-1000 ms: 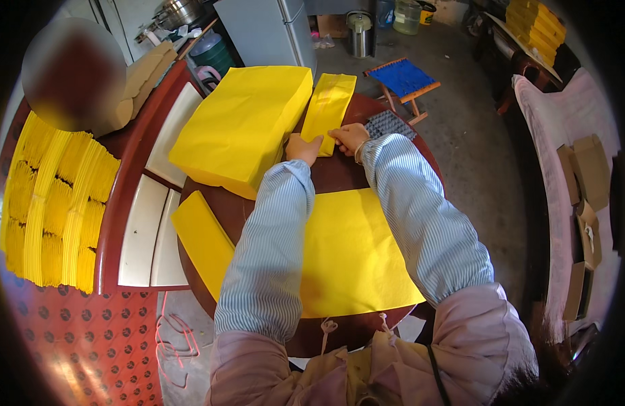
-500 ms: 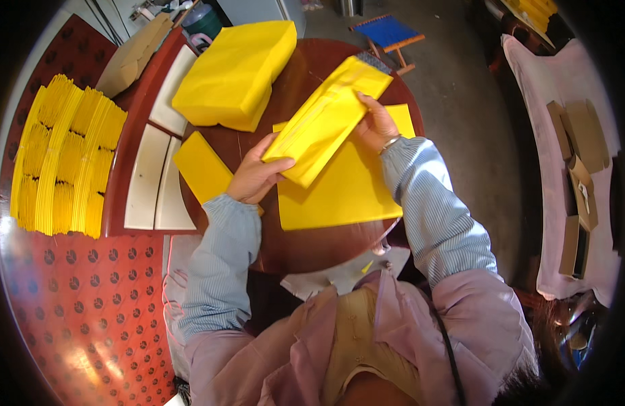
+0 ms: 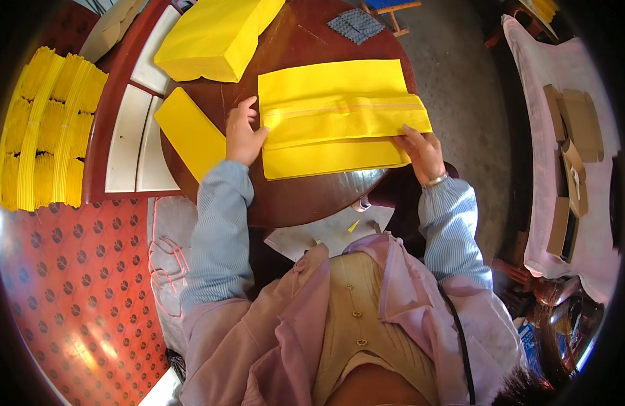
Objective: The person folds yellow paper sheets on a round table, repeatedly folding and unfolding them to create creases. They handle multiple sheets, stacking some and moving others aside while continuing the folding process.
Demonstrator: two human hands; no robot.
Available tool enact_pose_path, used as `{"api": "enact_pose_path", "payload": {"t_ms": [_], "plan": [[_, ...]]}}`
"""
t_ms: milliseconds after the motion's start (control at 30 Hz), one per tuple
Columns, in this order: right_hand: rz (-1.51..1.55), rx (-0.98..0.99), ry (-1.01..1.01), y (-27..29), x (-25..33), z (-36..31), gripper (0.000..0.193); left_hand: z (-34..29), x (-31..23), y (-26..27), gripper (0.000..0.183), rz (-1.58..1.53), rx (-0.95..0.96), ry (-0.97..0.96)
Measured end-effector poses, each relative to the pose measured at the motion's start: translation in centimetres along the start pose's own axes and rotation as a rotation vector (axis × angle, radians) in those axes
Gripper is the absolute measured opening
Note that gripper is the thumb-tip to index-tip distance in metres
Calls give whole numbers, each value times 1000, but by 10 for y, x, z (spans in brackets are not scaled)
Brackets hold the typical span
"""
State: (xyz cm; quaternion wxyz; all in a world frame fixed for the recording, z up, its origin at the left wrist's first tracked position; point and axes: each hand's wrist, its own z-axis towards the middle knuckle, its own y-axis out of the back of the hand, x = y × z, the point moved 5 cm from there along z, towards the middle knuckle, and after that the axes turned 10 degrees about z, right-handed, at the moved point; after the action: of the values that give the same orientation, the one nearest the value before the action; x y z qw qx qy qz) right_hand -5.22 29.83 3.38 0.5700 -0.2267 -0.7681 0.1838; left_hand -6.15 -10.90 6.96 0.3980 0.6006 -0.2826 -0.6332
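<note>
A folded yellow piece (image 3: 346, 120), paper or cloth I cannot tell, lies crosswise over a flat pile of larger yellow sheets (image 3: 333, 76) on the round dark red table (image 3: 292, 210). At its left end is my left hand (image 3: 243, 135), fingers spread and the thumb against the edge of the piece. My right hand (image 3: 421, 152) pinches the lower right corner of the folded piece, which sticks out past the pile's right side. Left of my left hand lies a narrow yellow folded strip (image 3: 190, 132).
A thick yellow stack (image 3: 207, 40) stands at the table's far left. A grey patterned cloth (image 3: 355, 26) lies at the far edge. Bundled yellow stacks (image 3: 48, 132) sit further left beside white panels (image 3: 126, 139). Cardboard boxes (image 3: 576, 128) rest on a pink-covered surface to the right.
The folded yellow piece came down from the air, turned from slanting to crosswise, onto the sheets. My left hand has loosened its hold, and my right hand moved to the right end.
</note>
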Motion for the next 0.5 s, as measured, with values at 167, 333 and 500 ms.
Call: {"api": "enact_pose_path", "payload": {"t_ms": [167,333,500], "plan": [[-52,-15,-18,20,0,-20,35,-50,-72,-15,27,38,-381,-287],[-170,-32,-79,25,-9,-6,33,-62,-98,-43,12,157,-231,-349],[-139,-36,-35,36,-3,-7,41,-76,-88,-38,13,132,-279,-324]]}}
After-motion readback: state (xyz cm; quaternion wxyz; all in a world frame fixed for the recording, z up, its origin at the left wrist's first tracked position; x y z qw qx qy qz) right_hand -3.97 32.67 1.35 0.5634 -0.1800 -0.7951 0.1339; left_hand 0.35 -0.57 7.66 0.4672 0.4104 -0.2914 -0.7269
